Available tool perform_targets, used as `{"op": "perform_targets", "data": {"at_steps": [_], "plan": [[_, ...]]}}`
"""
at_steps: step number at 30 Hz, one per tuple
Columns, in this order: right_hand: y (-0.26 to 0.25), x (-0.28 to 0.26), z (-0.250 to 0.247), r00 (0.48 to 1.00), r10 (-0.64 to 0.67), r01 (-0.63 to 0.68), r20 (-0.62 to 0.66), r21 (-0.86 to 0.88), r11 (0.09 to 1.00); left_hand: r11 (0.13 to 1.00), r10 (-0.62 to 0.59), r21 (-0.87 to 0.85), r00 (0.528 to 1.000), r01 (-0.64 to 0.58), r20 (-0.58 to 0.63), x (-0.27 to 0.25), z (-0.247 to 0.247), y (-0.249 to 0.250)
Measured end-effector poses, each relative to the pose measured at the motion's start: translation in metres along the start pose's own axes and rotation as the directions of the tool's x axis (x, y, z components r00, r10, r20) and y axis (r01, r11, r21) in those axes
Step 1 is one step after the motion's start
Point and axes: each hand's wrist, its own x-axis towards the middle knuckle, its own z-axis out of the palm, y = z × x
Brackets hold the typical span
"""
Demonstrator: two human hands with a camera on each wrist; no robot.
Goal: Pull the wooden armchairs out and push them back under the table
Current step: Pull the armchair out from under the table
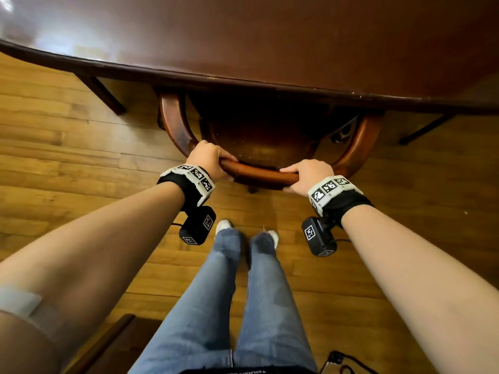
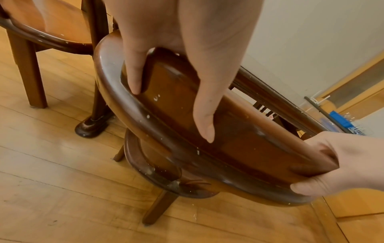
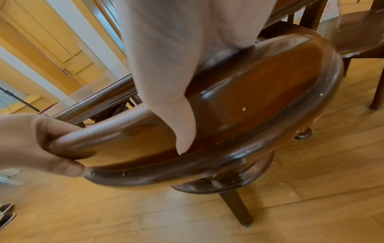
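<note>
Left hand [image 1: 209, 159] wrapped over the curved top rail of the armchair [image 1: 259, 174], right hand [image 1: 306, 177] clamped on the same rail, one to each side of centre; seat tucked straight ahead under the table [image 1: 243, 85], rail running crosswise, so probably square travel toward the body

Head view looks steeply down; both wrist views look close along the shared chair back [image 2: 239, 139].

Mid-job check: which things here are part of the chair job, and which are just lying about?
Job:
armchair, back rail gripped by left hand and right hand
table
second chair

Lying about:
blue brush
black shoes
</note>
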Motion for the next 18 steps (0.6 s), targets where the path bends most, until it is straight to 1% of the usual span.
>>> {"op": "perform_targets", "data": {"at_steps": [2, 7, 12, 18], "plan": [[-0.001, -0.006, 0.006, 0.999, -0.005, 0.006, -0.032, 0.008, 1.0, 1.0, -0.009, -0.018, 1.0, 0.009, -0.003, -0.007, 0.004, 0.001], [0.0, -0.033, 0.03, 0.999, -0.025, 0.025, -0.043, 0.0, 1.0, 0.999, -0.012, -0.039, 1.0, 0.011, -0.018, -0.04, 0.022, 0.003], [0.001, -0.072, 0.067, 0.998, -0.056, 0.056, -0.021, -0.006, 0.998, 0.995, -0.065, -0.084, 0.997, 0.062, -0.031, -0.092, 0.053, 0.003], [0.003, -0.132, 0.111, 0.997, -0.069, 0.07, 0.027, -0.011, 0.998, 0.99, -0.104, -0.1, 0.995, 0.103, -0.003, -0.163, 0.096, 0.004]]}}
